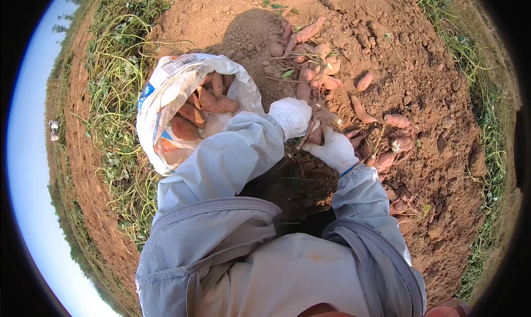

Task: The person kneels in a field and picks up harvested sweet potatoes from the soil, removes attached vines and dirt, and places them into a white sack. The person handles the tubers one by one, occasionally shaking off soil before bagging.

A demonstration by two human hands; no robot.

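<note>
Both my hands wear white knit gloves and meet in front of me at a cluster of sweet potatoes [316, 136]. My right hand [332, 149] grips the cluster from below, its thumb against one root. At the cluster's upper left is my left hand [292, 117], its fingers hidden behind the glove's back, so its hold cannot be made out. Beside my left forearm stands an open white woven plastic sack [151, 126] with several sweet potatoes [216, 103] inside. Just above my hands lies a heap of sweet potatoes [323, 70] with roots and stems.
More dug sweet potatoes [386, 161] lie on loose, cloddy soil [444, 171] at the right. Cut green vines [120, 109] run along the left, with another strip of vines [493, 138] at the far right. A small pale figure or object [54, 130] shows far off at the left.
</note>
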